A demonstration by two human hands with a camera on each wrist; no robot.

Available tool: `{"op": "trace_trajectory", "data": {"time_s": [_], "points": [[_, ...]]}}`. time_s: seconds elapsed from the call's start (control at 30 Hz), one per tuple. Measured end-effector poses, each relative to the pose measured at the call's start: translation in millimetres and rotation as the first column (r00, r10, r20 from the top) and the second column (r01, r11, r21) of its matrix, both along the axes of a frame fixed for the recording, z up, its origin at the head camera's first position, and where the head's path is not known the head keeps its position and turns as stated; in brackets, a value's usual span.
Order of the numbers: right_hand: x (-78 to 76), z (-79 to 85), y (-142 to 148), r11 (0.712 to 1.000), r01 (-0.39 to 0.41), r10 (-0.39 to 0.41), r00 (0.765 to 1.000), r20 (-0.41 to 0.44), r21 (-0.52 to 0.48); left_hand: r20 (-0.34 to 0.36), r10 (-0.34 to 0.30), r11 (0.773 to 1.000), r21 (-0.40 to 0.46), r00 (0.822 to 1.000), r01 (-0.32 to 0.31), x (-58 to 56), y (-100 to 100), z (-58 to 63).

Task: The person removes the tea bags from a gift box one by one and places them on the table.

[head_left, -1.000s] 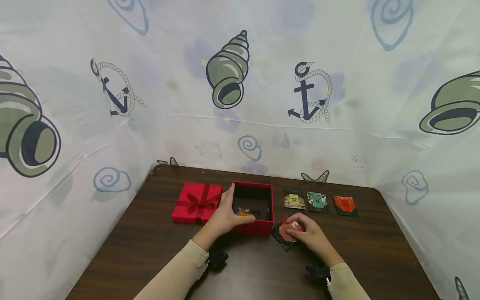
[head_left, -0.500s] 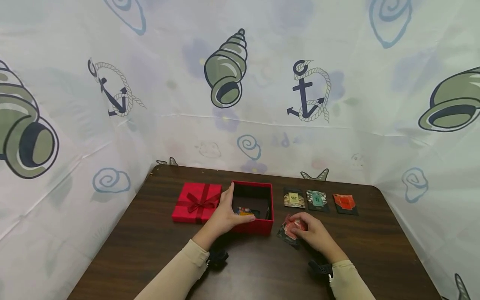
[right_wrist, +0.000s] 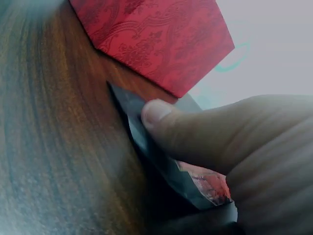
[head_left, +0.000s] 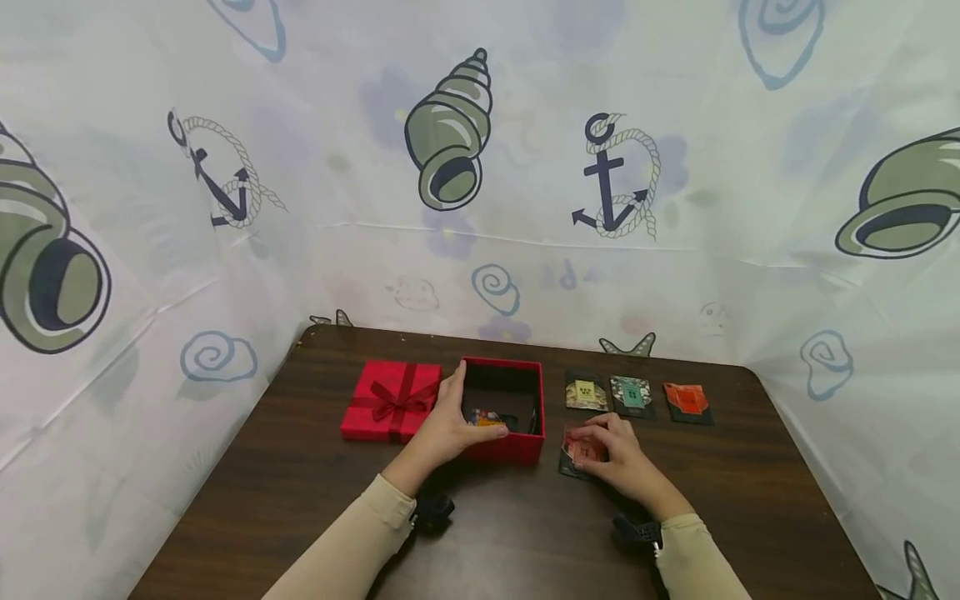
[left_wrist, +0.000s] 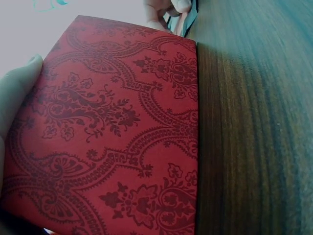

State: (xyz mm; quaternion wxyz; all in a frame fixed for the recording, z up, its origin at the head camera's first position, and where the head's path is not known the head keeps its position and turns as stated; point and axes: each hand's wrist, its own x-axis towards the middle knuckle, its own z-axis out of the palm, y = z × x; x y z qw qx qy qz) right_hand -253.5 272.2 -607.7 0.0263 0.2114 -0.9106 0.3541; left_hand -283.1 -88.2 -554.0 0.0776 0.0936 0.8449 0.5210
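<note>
My left hand [head_left: 450,425] holds the open red gift box [head_left: 513,451] at its near left corner. The thumb lies along the near rim and the fingers along the left wall. Inside the box, a small item with orange and blue print [head_left: 486,418] lies on the dark floor, partly hidden. Just right of the box, my right hand [head_left: 622,462] pinches a small flat black sachet with a red label [head_left: 582,450], thumb on the near side. In the right wrist view that sachet [right_wrist: 139,125] is tilted close to the tabletop, near the patterned box wall [right_wrist: 161,44].
A red lid with a ribbon bow [head_left: 392,400] lies left of the box. Behind the right hand stand three sachets in a row: yellow-labelled [head_left: 587,393], teal-labelled [head_left: 632,395] and orange-red [head_left: 687,402]. The dark wooden table [head_left: 525,542] meets a printed cloth backdrop [head_left: 337,283].
My right hand has shifted slightly up and right with the red-labelled sachet, which has turned straighter and flatter. My left hand stays on the box.
</note>
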Motion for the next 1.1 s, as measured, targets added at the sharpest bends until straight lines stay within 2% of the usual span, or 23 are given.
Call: {"op": "trace_trajectory", "data": {"time_s": [0.23,0.4,0.7,1.1], "points": [[2.1,2.9,4.0,0.999,-0.038,0.038,0.999,-0.03,-0.015,0.004,0.004,1.0,-0.019,1.0,-0.004,0.1,0.1,-0.1],[1.3,3.1,4.3,0.999,-0.037,0.036,0.999,-0.04,-0.031,-0.009,0.0,1.0,-0.016,1.0,0.0,-0.5,0.0,0.1],[-1.1,3.4,5.4,0.996,0.018,-0.012,0.998,0.067,-0.086,-0.008,0.002,1.0,-0.008,1.0,-0.002,-0.4,-0.4,0.0],[-2.2,2.4,6.5,0.994,0.038,-0.031,0.997,0.072,-0.105,-0.004,0.001,1.0,-0.013,1.0,-0.001,-1.1,0.9,0.6]]}}
